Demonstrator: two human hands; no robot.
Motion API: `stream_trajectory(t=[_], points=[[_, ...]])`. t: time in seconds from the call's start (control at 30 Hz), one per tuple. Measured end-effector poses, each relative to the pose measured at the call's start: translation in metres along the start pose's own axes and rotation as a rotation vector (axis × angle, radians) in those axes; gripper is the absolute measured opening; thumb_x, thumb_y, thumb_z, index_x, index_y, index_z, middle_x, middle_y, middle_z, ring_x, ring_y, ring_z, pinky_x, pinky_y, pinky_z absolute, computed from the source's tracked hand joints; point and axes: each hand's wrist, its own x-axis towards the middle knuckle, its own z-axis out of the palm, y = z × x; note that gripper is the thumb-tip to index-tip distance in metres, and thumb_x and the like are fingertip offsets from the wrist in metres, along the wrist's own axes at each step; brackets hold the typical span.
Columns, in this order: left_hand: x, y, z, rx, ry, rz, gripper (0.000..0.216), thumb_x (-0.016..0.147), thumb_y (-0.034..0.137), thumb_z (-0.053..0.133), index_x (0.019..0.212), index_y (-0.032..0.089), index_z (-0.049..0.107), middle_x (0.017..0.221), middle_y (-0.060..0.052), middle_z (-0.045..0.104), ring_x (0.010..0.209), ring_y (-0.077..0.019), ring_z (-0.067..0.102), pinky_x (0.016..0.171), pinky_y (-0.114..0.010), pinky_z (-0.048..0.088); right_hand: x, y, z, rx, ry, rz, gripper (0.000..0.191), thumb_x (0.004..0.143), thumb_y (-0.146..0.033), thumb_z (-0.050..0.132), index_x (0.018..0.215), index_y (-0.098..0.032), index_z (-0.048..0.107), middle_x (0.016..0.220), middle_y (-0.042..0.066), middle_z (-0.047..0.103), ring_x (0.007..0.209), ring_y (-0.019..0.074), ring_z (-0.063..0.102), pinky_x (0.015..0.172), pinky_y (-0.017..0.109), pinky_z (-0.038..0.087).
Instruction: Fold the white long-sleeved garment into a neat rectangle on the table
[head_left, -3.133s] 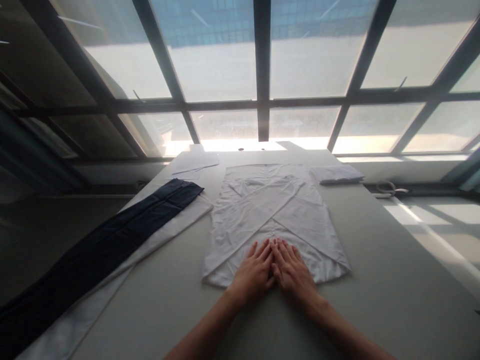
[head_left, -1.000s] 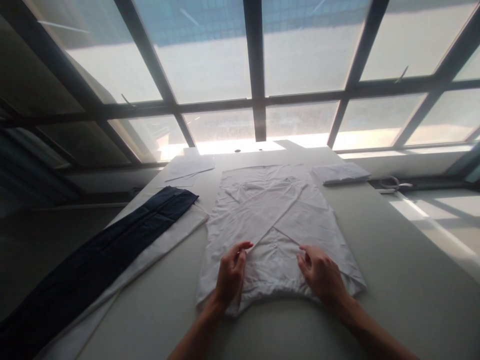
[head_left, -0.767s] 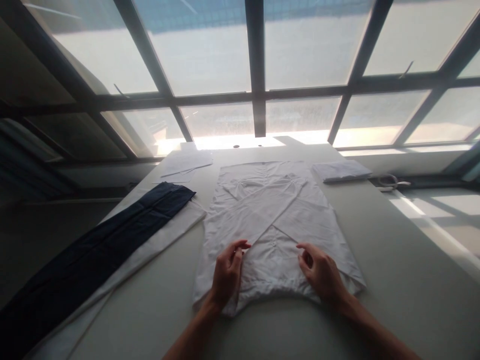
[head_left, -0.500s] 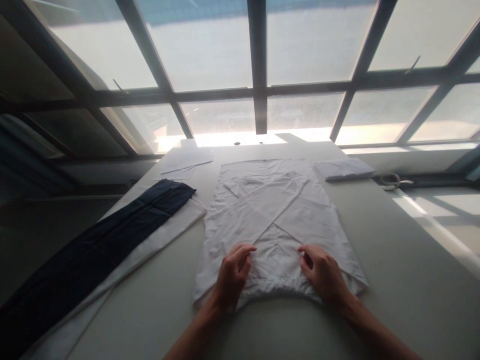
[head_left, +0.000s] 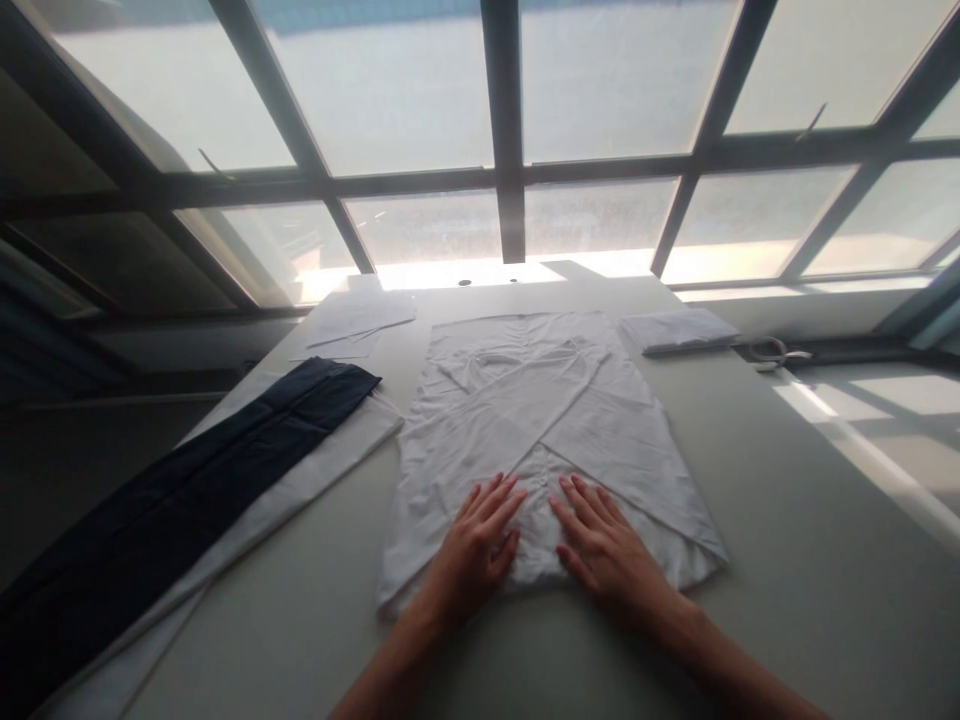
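Note:
A white shirt (head_left: 540, 420) lies spread on the pale table (head_left: 787, 560), its sleeves folded across in an X. My left hand (head_left: 474, 552) rests flat on the shirt's near hem, fingers stretched out. Beside it, my right hand (head_left: 600, 545) also lies flat and open on the hem, fingers pointing away from me. Neither hand holds anything.
A long dark navy cloth (head_left: 180, 500) lies on a white cloth strip (head_left: 300, 480) at the left. A folded white garment (head_left: 679, 328) sits at the back right, white paper sheets (head_left: 360, 318) at the back left. Large windows (head_left: 510, 120) rise behind the table.
Both hands had pinched the shirt's lower part with curled fingers; now they lie flat and closer together on the hem. The view has shifted slightly.

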Motion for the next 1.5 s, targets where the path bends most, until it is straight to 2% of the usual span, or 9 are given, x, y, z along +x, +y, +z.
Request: stream_trajectory(t=[0.1,0.37,0.67,0.97,1.2,1.3,1.4,1.5], points=[[0.000,0.000,0.001,0.006,-0.017,-0.012,0.052,0.099,0.016,0.052,0.150,0.022,0.056,0.158,-0.008,0.052,0.152,-0.0285,0.040,0.125,-0.056,0.035,-0.002,0.007,0.003,-0.008,-0.052,0.021,0.056,0.105,-0.035,0.050,0.158,-0.018,0.049,0.168,0.013,0.033,0.157,0.0303,0.028,0.125,0.051,0.032],[0.001,0.000,0.001,-0.001,-0.010,-0.034,0.044,0.098,0.016,0.055,0.140,0.022,0.065,0.155,-0.008,0.055,0.150,-0.0295,0.043,0.123,-0.056,0.039,-0.001,0.005,-0.004,0.018,-0.065,0.044,0.055,0.105,-0.033,0.048,0.158,-0.017,0.049,0.168,0.010,0.031,0.157,0.0283,0.028,0.126,0.050,0.030],[0.000,-0.001,0.001,-0.024,0.006,-0.052,0.047,0.096,0.014,0.058,0.140,0.027,0.065,0.155,-0.004,0.056,0.150,-0.0270,0.044,0.124,-0.053,0.038,0.000,0.006,-0.005,0.046,-0.067,0.055,0.055,0.104,-0.032,0.049,0.157,-0.017,0.050,0.168,0.011,0.032,0.157,0.0273,0.027,0.127,0.051,0.029],[0.001,0.000,0.000,-0.015,-0.002,-0.053,0.045,0.097,0.016,0.057,0.140,0.026,0.066,0.155,-0.005,0.056,0.149,-0.0274,0.045,0.124,-0.053,0.039,-0.001,0.006,-0.005,0.067,-0.050,0.059,0.054,0.104,-0.032,0.048,0.156,-0.018,0.051,0.167,0.011,0.035,0.157,0.0265,0.029,0.127,0.050,0.029],[0.001,0.001,-0.002,-0.001,-0.015,-0.050,0.043,0.098,0.017,0.055,0.138,0.024,0.066,0.154,-0.006,0.056,0.149,-0.0279,0.045,0.123,-0.055,0.040,-0.001,0.010,-0.008,0.046,-0.035,0.175,0.055,0.104,-0.032,0.045,0.158,-0.018,0.049,0.166,0.011,0.036,0.155,0.0277,0.033,0.123,0.050,0.036],[0.002,0.001,-0.002,0.000,-0.009,-0.048,0.043,0.098,0.017,0.055,0.138,0.025,0.067,0.153,-0.006,0.057,0.148,-0.0275,0.046,0.123,-0.054,0.040,-0.001,0.006,-0.011,0.078,0.029,0.184,0.051,0.103,-0.027,0.045,0.152,-0.018,0.056,0.162,0.012,0.045,0.151,0.0278,0.040,0.121,0.049,0.040],[0.002,0.000,-0.001,-0.001,-0.011,-0.049,0.042,0.097,0.017,0.055,0.138,0.024,0.067,0.154,-0.006,0.057,0.148,-0.0273,0.046,0.124,-0.053,0.039,-0.002,0.001,-0.016,0.140,0.161,0.174,0.049,0.104,-0.022,0.040,0.148,-0.018,0.061,0.155,0.012,0.054,0.147,0.0242,0.046,0.120,0.043,0.042],[0.001,-0.001,0.000,-0.009,-0.006,-0.045,0.042,0.097,0.017,0.056,0.137,0.025,0.067,0.154,-0.006,0.057,0.148,-0.0277,0.046,0.124,-0.053,0.039,-0.001,0.002,-0.017,0.121,0.237,0.180,0.051,0.105,-0.025,0.040,0.154,-0.018,0.053,0.161,0.011,0.047,0.153,0.0248,0.037,0.124,0.047,0.036]])
